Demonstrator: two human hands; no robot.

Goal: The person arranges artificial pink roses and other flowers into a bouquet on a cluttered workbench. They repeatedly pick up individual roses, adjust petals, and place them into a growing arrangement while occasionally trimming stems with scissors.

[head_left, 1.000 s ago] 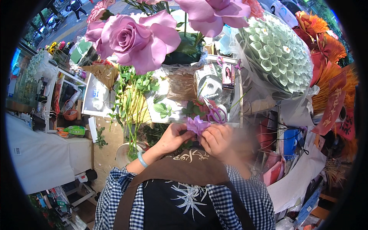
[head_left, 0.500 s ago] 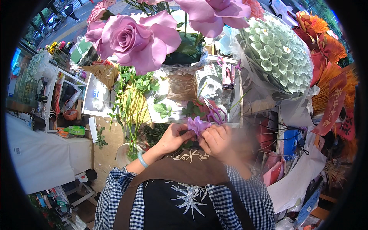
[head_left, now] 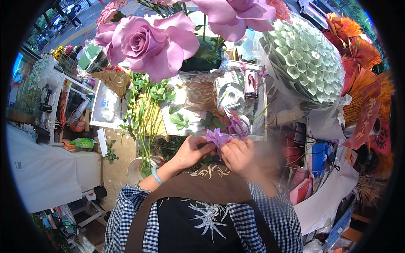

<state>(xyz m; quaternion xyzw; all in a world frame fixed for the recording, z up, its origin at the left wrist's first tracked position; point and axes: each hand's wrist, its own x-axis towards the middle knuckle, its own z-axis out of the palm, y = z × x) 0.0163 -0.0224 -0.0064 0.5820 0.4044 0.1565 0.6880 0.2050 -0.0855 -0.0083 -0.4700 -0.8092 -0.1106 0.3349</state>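
Observation:
A small lilac ribbon (head_left: 218, 136), gathered in loops like a bow, is held over the near edge of the table. My left hand (head_left: 192, 152), below a pale bangle, pinches its left side between thumb and fingers. On its other side my right hand (head_left: 238, 155) has its fingers closed, with a narrow end of the ribbon hanging between the hands. Purple-handled scissors (head_left: 238, 125) lie just beyond my right hand. Close by are a loose leafy sprig (head_left: 179, 121) and a bunch of long green stems (head_left: 147, 114).
Large lilac roses (head_left: 147, 44) rise at the far side. A phone (head_left: 251, 83) stands at the table's back right. A bouquet of pale green paper cones (head_left: 306, 59) fills the right. A white bucket (head_left: 139, 168) sits left of my arm, near a white-covered surface (head_left: 42, 168).
My right fingers have shifted slightly around the ribbon, and its hanging end shows more now. The left hand stays nearly still. A distant passer-by has moved.

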